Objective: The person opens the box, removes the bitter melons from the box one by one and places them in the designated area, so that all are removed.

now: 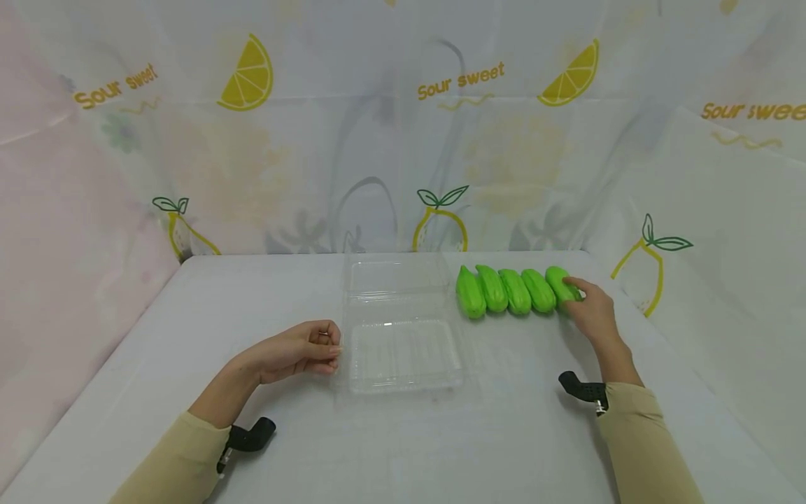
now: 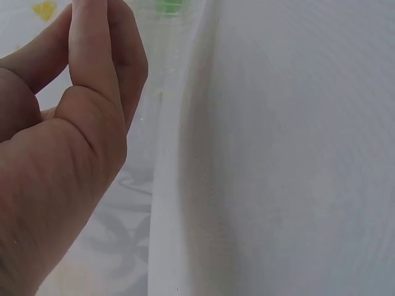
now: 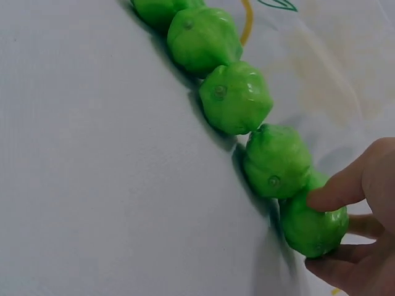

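Five glossy green, elongated gourd-like fruits, several of them touching, lie side by side in a row; the middle one [image 1: 515,291] shows faint ridges. At the row's right end, my right hand [image 1: 593,312] grips the last green fruit [image 3: 311,225], thumb on one side and fingers round the other. A clear plastic clamshell box [image 1: 403,353] stands left of the row, its lid [image 1: 398,278] folded back toward the wall. My left hand [image 1: 299,350] pinches the left rim of the box between thumb and curled fingers.
A white cloth covers the table [image 1: 504,434]. Behind it hangs a lemon-printed curtain [image 1: 327,140], which also closes in both sides. Each wrist carries a black camera mount [image 1: 252,435] below the hand.
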A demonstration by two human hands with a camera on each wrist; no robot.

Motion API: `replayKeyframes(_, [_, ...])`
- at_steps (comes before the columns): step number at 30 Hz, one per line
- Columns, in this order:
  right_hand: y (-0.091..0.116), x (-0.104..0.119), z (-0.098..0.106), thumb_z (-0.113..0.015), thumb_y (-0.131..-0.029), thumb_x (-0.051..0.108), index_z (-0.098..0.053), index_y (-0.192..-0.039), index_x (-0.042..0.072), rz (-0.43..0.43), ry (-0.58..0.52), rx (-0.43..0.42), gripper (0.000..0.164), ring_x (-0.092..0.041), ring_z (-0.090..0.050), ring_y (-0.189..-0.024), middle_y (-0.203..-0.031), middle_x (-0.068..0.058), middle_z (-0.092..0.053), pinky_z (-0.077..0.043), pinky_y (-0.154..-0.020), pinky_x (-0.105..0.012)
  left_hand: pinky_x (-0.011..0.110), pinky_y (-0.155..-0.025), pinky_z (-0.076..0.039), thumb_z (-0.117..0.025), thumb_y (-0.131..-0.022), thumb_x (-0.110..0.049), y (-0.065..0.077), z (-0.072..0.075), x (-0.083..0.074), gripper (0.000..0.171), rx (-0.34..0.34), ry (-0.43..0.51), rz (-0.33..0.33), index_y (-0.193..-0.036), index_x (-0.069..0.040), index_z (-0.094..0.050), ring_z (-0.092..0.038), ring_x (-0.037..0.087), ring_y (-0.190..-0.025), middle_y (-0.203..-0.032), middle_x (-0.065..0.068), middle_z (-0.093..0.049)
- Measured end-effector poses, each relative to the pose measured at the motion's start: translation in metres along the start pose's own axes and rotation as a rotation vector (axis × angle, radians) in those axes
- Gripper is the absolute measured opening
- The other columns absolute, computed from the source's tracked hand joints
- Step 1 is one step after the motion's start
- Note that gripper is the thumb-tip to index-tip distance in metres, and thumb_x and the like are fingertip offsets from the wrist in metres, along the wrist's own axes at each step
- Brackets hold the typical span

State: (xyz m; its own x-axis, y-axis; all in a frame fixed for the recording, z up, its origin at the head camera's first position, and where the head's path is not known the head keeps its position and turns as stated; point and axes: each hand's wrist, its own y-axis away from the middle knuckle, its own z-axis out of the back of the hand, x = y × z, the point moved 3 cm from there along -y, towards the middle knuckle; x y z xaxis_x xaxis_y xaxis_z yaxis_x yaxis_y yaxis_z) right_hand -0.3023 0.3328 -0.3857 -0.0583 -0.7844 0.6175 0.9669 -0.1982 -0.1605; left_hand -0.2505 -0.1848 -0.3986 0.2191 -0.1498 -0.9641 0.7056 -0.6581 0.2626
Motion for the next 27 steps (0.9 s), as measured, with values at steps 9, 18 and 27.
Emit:
replayKeyframes(9, [-0.0009, -0.0018, -0.0034, -0.053, -0.085, 0.007, -0.044, -0.145, 0.0, -0.03, -0.004, 0.034, 0.06, -0.049, -0.041, -0.131, -0.148, -0.034, -0.04, -0.038, -0.106, -0.062, 0.023, -0.08, -0.06, -0.061, -0.099, -0.014, 0.0003, 0.0004, -0.0006, 0.017, 0.016, 0.022, -0.002, -0.105, -0.005, -0.048, -0.065, 0.012, -0.085, -0.093, 0.004, -0.058])
replayKeyframes(18, [0.0, -0.0035, -0.0057, -0.047, -0.081, 0.004, -0.036, -0.15, 0.002, -0.047, -0.028, 0.065, 0.07, -0.045, -0.04, -0.127, -0.153, -0.032, -0.035, -0.038, -0.1, -0.057, 0.023, -0.08, -0.061, -0.061, -0.098, -0.012, -0.0006, 0.0017, 0.0001, 0.016, 0.012, 0.045, 0.003, -0.104, -0.005, -0.048, -0.065, 0.012, -0.085, -0.091, 0.004, -0.059])
replayKeyframes(27, [-0.0009, -0.0038, -0.0057, -0.047, -0.082, 0.004, -0.033, -0.152, 0.001, -0.036, -0.031, 0.075, 0.071, -0.047, -0.037, -0.133, -0.154, -0.031, -0.033, -0.036, -0.103, -0.06, 0.023, -0.08, -0.06, -0.062, -0.098, -0.012, -0.0001, 0.0017, -0.0006, 0.016, 0.008, 0.046, 0.003, -0.104, -0.005, -0.049, -0.065, 0.011, -0.085, -0.091, 0.003, -0.059])
